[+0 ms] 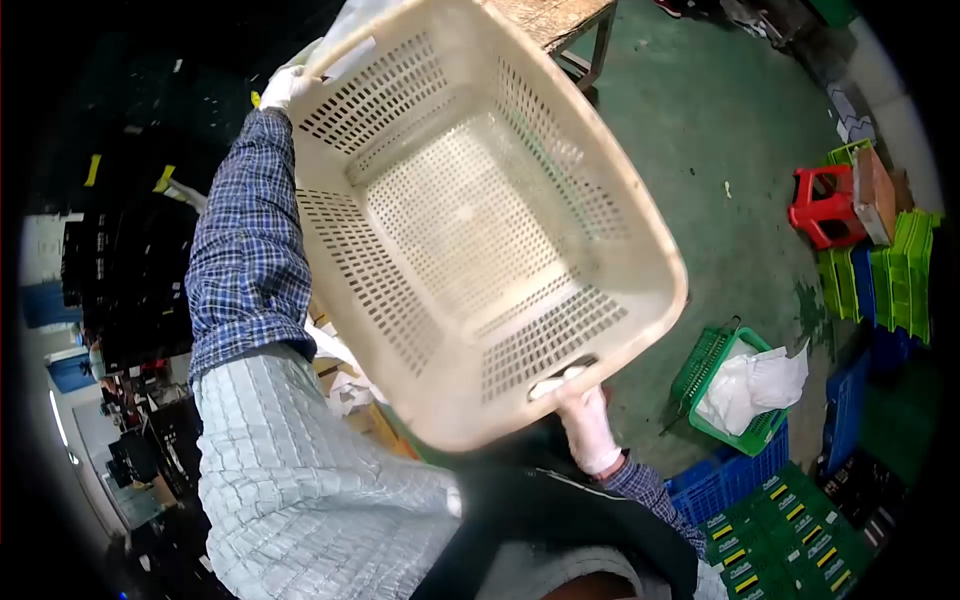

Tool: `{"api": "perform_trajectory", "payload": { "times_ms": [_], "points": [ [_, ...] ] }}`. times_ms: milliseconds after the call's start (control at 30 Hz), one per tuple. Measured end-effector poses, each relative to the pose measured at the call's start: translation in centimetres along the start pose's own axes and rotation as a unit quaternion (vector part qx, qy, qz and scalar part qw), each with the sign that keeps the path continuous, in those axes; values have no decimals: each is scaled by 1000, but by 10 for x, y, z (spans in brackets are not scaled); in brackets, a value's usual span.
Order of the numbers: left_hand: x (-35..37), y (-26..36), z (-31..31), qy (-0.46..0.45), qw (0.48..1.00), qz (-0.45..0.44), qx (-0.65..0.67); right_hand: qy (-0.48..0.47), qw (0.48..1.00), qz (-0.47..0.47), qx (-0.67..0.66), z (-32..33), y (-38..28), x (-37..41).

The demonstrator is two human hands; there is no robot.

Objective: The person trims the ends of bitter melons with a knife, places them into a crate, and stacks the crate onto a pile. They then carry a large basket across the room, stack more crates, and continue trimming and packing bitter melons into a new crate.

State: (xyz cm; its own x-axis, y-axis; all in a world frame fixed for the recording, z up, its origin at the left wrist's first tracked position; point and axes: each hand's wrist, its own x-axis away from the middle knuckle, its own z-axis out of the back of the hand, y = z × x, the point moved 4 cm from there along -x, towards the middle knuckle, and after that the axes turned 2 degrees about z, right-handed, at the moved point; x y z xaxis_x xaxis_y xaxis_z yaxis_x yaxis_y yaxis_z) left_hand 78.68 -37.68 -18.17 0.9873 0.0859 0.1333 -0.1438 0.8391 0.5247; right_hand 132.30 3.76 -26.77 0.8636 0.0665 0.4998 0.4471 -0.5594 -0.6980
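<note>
A large cream plastic laundry basket (pixel 470 215) with slotted walls is held up in front of me, tilted so that its perforated bottom faces me. My left hand (pixel 287 85), in a white glove, is closed on the rim at the upper left. In a white glove too, my right hand (pixel 588 430) grips the handle hole at the lower end, its fingertips showing through the slot. Plaid sleeves cover both forearms. Behind the basket's left side, some white and brown paper-like material (pixel 345 380) is partly hidden.
A worn wooden table (pixel 550 18) stands beyond the basket. On the green floor (pixel 690 150) at right is a green basket (pixel 695 370) with white bundles (pixel 755 385). A red stool (pixel 825 207), lime crates (pixel 905 270), a blue crate (pixel 735 480) and green boxes (pixel 790 535) line the right.
</note>
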Motion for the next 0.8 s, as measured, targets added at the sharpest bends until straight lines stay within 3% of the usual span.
{"api": "perform_trajectory", "payload": {
  "times_ms": [67, 100, 133, 167, 200, 333, 400, 467, 533, 567, 600, 667, 700, 733, 767, 800],
  "points": [
    [-70, -61, -38, 35, 976, -24, -211, 33, 995, -88, -36, -21, 6, -15],
    [-89, -86, -63, -5, 982, -50, -183, -29, 993, -16, 116, -25, 12, -20],
    [-95, -87, -82, -45, 984, -74, -155, -93, 959, 53, 263, -32, 12, -30],
    [-93, -94, -96, -38, 983, -26, -180, -199, 937, -121, 261, -31, 29, -35],
    [-72, -64, -94, -7, 971, 31, -235, -93, 970, -219, 48, -44, 21, -23],
    [-35, -28, -70, -56, 994, -40, -90, -168, 947, -247, 116, -45, 26, -26],
    [-19, -13, -69, -17, 991, -53, -123, -183, 936, -263, 144, -48, 1, -39],
    [-29, -48, -83, 130, 958, -160, -198, -171, 947, -246, 119, -40, 6, -50],
    [-11, -37, -101, 135, 964, -166, -157, -225, 930, -230, 177, -31, -1, -63],
    [5, -32, -119, 146, 971, -98, -162, -267, 900, -261, 224, -18, -8, -75],
    [26, -3, -130, 79, 989, -74, -100, -354, 860, -189, 315, 1, -7, -85],
    [75, 45, -166, 55, 996, -62, 26, -449, 817, -142, 334, 26, -57, -96],
    [99, 73, -180, 10, 996, -11, 89, -448, 825, -99, 329, 42, -87, -97],
    [135, 125, -183, -25, 990, 48, 127, -463, 819, -115, 319, 63, -111, -104],
    [148, 123, -207, -36, 978, 53, 200, -454, 822, -112, 325, 91, -134, -106],
    [165, 147, -212, -54, 978, 94, 180, -446, 825, -96, 333, 117, -160, -120]
  ]
}}
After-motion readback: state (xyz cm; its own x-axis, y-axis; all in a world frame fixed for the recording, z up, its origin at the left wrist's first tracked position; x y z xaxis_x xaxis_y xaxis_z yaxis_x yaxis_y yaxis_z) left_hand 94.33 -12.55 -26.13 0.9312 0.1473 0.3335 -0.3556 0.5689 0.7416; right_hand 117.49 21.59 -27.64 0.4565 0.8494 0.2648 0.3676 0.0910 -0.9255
